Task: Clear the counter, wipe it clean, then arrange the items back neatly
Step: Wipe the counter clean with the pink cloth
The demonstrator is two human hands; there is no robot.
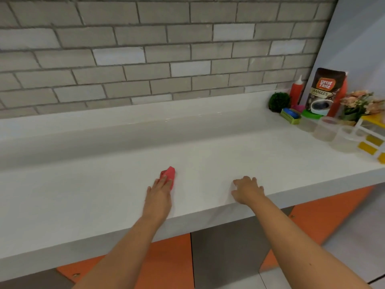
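A small red cloth (169, 173) lies on the white counter (93, 195), near the middle. My left hand (159, 195) presses flat on the cloth's near end with straight fingers. My right hand (248, 189) rests palm down on the counter close to its front edge, fingers spread. At the far right stand the moved items: a coffee granules pouch (324, 90), a red squeeze bottle (297, 90), a green ball plant (279, 102), a green box with blue contents (290, 115), clear plastic cups (327, 130), pink flowers (360, 102) and a yellow-and-white rack (373, 134).
A grey brick wall (145, 49) rises behind a raised white ledge (145, 113). Orange and grey cabinet doors (177, 261) sit below the counter's front edge. A pale wall (358, 38) closes the right side.
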